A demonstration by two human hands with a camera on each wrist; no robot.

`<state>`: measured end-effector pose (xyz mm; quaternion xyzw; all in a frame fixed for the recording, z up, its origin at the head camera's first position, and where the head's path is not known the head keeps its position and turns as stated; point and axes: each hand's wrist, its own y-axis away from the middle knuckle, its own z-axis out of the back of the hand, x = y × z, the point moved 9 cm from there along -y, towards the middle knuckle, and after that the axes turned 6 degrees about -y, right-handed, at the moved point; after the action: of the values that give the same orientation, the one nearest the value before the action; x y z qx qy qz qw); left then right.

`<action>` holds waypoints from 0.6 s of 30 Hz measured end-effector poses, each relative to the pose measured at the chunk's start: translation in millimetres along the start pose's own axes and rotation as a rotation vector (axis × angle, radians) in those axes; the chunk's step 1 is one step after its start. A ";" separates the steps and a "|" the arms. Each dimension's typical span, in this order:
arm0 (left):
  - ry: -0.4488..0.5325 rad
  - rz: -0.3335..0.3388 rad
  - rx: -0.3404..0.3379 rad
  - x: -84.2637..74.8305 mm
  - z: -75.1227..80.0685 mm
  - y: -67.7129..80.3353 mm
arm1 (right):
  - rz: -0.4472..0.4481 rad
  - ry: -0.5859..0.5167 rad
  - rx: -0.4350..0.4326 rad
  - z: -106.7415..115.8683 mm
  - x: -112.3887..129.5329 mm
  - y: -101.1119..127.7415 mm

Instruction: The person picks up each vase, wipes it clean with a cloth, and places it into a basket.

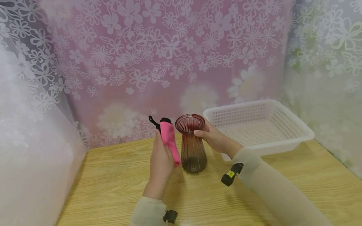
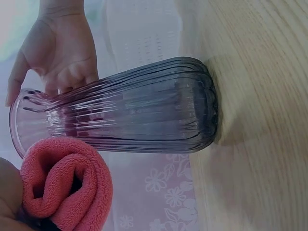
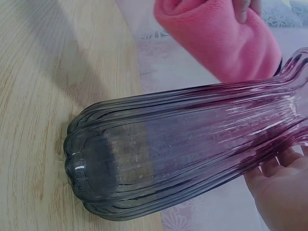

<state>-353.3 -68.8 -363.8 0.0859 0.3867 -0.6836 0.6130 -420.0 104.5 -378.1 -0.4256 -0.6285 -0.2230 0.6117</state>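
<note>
My right hand [image 1: 214,138] pinched the vase [image 1: 192,146] rim, my left hand [image 1: 160,160] gripped the cloth [image 1: 169,139]; a hard wipe could have tipped it

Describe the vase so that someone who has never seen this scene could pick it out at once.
On the wooden table, just left of the white plastic basket, stands the vase, upright between the two hands. The right hand holds its rim; the left hand grips a rolled pink cloth beside it. It alone is ribbed, purple-tinted glass, flared at the mouth.
</note>
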 end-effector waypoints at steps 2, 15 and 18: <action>0.010 0.007 -0.012 -1.3 1.5 -1.4 | -0.002 0.004 -0.002 0.4 -0.4 0.3; 0.033 0.003 -0.048 -22.1 1.3 -12.4 | -0.014 0.044 0.009 1.6 -2.8 -0.1; 0.014 -0.018 -0.043 -28.1 -3.3 -12.1 | -0.010 0.049 0.013 1.4 -2.7 -0.7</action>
<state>-358.9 -45.7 -344.3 0.0741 0.4064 -0.6798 0.6059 -421.6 104.5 -380.7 -0.4129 -0.6168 -0.2324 0.6286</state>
